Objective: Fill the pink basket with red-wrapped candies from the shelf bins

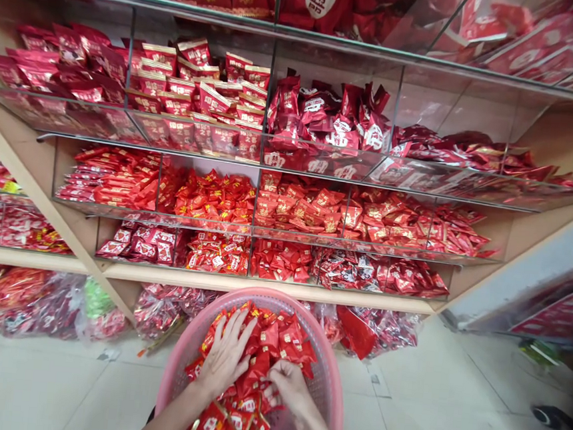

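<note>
A pink plastic basket (336,380) stands on the floor in front of me, holding a heap of small, shiny red packets (291,339). My left hand (224,357) lies over the left part of the heap with its fingers spread, touching the packets from above. On the other side, my right hand (285,385) has its fingers curled in a pinch at the edge of a red packet (254,373) in the middle. Larger red packets with white and gold print (228,427) lie nearest me. Part of the basket's near side is hidden by my forearms.
Ahead rises a wooden shelf unit (270,285) with clear dividers and rows of red packets (312,204). Under its lowest board lie clear bags of packets (168,308). Pale floor tiles (415,400) extend to the right. A dark object (547,416) sits at the far right.
</note>
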The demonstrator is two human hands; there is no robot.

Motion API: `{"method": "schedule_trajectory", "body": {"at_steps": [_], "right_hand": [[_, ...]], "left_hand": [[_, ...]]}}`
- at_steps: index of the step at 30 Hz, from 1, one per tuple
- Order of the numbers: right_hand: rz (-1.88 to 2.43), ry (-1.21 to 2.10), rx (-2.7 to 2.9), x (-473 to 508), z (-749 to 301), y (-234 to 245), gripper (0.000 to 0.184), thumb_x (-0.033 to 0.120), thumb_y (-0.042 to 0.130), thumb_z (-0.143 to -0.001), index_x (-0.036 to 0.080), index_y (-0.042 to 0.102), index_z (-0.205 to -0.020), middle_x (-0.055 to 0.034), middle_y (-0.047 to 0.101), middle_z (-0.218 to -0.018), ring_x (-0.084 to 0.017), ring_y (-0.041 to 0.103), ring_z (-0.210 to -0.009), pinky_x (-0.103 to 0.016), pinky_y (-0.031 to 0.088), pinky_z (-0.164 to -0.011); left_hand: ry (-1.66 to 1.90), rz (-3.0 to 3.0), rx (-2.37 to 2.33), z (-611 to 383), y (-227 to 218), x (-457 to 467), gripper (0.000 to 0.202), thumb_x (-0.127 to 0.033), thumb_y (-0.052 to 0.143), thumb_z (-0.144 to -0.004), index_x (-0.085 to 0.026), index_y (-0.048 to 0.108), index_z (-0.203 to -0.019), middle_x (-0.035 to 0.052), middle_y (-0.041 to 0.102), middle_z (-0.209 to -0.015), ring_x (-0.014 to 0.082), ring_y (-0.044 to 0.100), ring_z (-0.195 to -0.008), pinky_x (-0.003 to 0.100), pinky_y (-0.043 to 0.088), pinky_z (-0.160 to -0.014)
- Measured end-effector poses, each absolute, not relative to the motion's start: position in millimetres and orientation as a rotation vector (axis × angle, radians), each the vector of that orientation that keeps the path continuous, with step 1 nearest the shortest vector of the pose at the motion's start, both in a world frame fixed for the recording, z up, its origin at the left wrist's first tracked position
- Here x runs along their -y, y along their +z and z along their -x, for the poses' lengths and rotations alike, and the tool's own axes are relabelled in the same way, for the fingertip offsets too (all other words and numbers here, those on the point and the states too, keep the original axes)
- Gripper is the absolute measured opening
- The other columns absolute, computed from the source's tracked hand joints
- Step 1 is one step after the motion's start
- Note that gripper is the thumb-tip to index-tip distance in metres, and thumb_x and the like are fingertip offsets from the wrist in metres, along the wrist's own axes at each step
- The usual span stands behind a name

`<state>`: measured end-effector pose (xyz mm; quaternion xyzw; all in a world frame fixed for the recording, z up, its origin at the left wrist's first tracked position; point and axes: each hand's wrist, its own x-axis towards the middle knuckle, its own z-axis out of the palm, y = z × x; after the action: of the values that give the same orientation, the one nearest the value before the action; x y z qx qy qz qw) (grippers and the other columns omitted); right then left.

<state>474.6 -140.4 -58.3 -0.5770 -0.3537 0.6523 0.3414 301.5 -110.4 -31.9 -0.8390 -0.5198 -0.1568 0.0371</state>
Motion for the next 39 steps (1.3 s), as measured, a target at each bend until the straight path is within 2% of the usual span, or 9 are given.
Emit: {"method": "schedule_trajectory", "body": {"at_steps": [8, 15, 18, 23, 29, 31, 34, 36, 39], "right_hand": [[1.478, 1.736, 0.957, 123.3, -464.8, -56.3, 0.016, 0.030, 0.052, -0.057, 0.018, 0.043, -0.059, 0.0021, 0.060, -0.057, -0.008, 0.052, -0.038, -0.017, 0.033, -0.033], [1.411, 1.709, 1.065, 118.4, -465.3, -60.2, 0.015, 0.030, 0.050, -0.059, 0.017, 0.043, -0.061, 0.0031, 0.059, -0.054, -0.008, 0.053, -0.039, -0.018, 0.035, -0.036], [1.454, 1.654, 1.119, 118.0, -467.9, -67.0, 0.020, 0.035, 0.051, -0.060, 0.018, 0.042, -0.061, 0.0037, 0.056, -0.050, -0.009, 0.052, -0.037, -0.019, 0.034, -0.035], [1.559, 1.560, 1.175, 118.3, -470.1, -75.8, 0.031, 0.047, 0.052, -0.061, 0.018, 0.043, -0.065, 0.0006, 0.061, -0.062, -0.010, 0.053, -0.037, -0.019, 0.033, -0.031], [1.580, 1.392, 1.306, 133.5, -480.4, -60.5, 0.037, 0.055, 0.047, -0.071, 0.018, 0.044, -0.067, -0.0009, 0.062, -0.066, -0.011, 0.054, -0.038, -0.021, 0.035, -0.033], [1.575, 1.187, 1.381, 145.8, -493.4, -50.2, 0.035, 0.053, 0.044, -0.075, 0.019, 0.049, -0.073, -0.0034, 0.063, -0.072, -0.014, 0.059, -0.048, -0.023, 0.042, -0.040], [1.632, 0.845, 1.396, 169.6, -520.4, -42.8, 0.034, 0.049, 0.042, -0.079, 0.020, 0.054, -0.094, -0.0083, 0.064, -0.093, -0.021, 0.062, -0.081, -0.030, 0.050, -0.066], [1.715, 0.566, 1.384, 185.8, -538.6, -49.2, 0.039, 0.047, 0.045, -0.078, 0.021, 0.052, -0.107, -0.0109, 0.057, -0.111, -0.026, 0.054, -0.103, -0.038, 0.044, -0.085], [1.818, 0.278, 1.315, 203.5, -558.9, -75.2, 0.050, 0.044, 0.046, -0.076, 0.018, 0.046, -0.118, -0.0145, 0.038, -0.131, -0.032, 0.037, -0.120, -0.048, 0.032, -0.097]], "left_hand": [[-0.492, 2.561, 1.623, -296.2, -33.2, 110.9, 0.066, -0.020, 0.043, -0.077, -0.024, 0.020, -0.138, 0.0081, 0.021, -0.145, 0.0256, 0.016, -0.132, 0.048, 0.017, -0.105], [-0.525, 2.563, 1.630, -295.8, -36.4, 112.6, 0.065, -0.021, 0.042, -0.078, -0.024, 0.017, -0.139, 0.0083, 0.022, -0.144, 0.0252, 0.017, -0.132, 0.047, 0.017, -0.105], [-0.553, 2.569, 1.635, -296.2, -37.9, 113.7, 0.064, -0.022, 0.042, -0.078, -0.024, 0.020, -0.138, 0.0081, 0.023, -0.144, 0.0251, 0.018, -0.131, 0.048, 0.017, -0.106], [-0.591, 2.558, 1.634, -295.2, -35.9, 116.6, 0.061, -0.024, 0.041, -0.080, -0.024, 0.021, -0.138, 0.0085, 0.026, -0.142, 0.0240, 0.022, -0.129, 0.047, 0.019, -0.104], [-0.624, 2.408, 1.834, -264.8, -30.6, 110.7, 0.052, -0.032, 0.036, -0.083, -0.022, 0.029, -0.134, 0.0089, 0.033, -0.138, 0.0222, 0.024, -0.128, 0.046, 0.017, -0.105], [-0.635, 2.295, 1.986, -247.0, -31.9, 105.5, 0.050, -0.037, 0.034, -0.083, -0.021, 0.034, -0.131, 0.0093, 0.035, -0.136, 0.0229, 0.027, -0.126, 0.046, 0.018, -0.104], [-0.594, 2.026, 2.377, -222.3, -38.9, 94.5, 0.051, -0.043, 0.031, -0.083, -0.020, 0.038, -0.127, 0.0114, 0.041, -0.132, 0.0264, 0.036, -0.121, 0.047, 0.027, -0.098], [-0.507, 1.948, 2.657, -210.5, -46.2, 85.9, 0.055, -0.049, 0.031, -0.081, -0.017, 0.040, -0.125, 0.0135, 0.050, -0.123, 0.0282, 0.047, -0.112, 0.044, 0.035, -0.090], [-0.438, 2.123, 2.831, -201.5, -57.1, 75.2, 0.053, -0.050, 0.028, -0.082, -0.014, 0.047, -0.118, 0.0140, 0.061, -0.108, 0.0253, 0.056, -0.101, 0.034, 0.042, -0.081]]}}
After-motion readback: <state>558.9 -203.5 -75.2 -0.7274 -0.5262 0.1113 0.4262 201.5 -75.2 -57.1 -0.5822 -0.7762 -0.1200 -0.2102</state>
